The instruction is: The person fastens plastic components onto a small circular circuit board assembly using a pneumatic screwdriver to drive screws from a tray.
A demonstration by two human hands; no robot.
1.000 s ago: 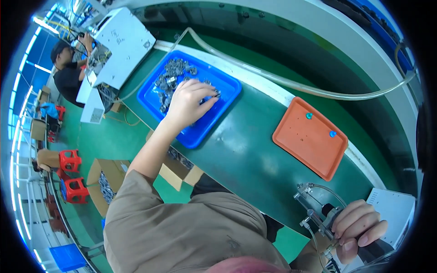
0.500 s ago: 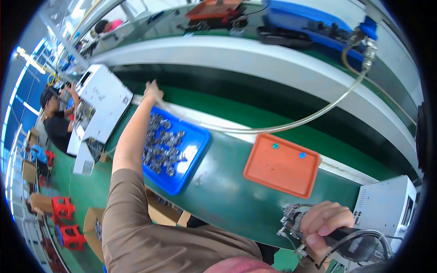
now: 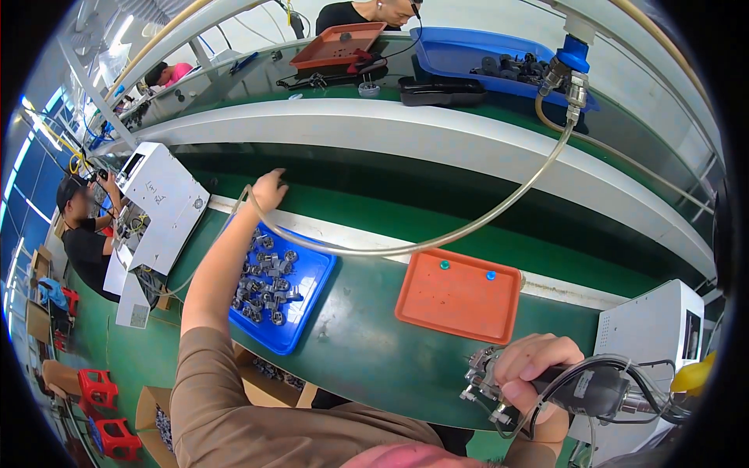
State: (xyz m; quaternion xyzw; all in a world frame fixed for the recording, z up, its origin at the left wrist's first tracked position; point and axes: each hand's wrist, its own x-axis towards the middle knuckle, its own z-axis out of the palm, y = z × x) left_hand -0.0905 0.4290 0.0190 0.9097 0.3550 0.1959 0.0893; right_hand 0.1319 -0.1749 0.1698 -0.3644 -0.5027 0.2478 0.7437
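At right end of green bench (image 3: pixel 363 320), my right hand (image 3: pixel 538 363) wraps black tool (image 3: pixel 589 394), close behind its metal fittings (image 3: pixel 482 376); cables (image 3: pixel 605 361) trail off rear. Tool looks rigid, probably hefty, cables likely to tug; best held by thick body. My left hand (image 3: pixel 268 192) hangs past far edge of blue tray (image 3: pixel 314 290), fingers loosely apart, nothing visible in them; clear hose (image 3: pixel 437 243) passes wrist, contact unclear. Grey parts (image 3: pixel 269 287) in tray look hard, light, perhaps slick: pinch by rim.
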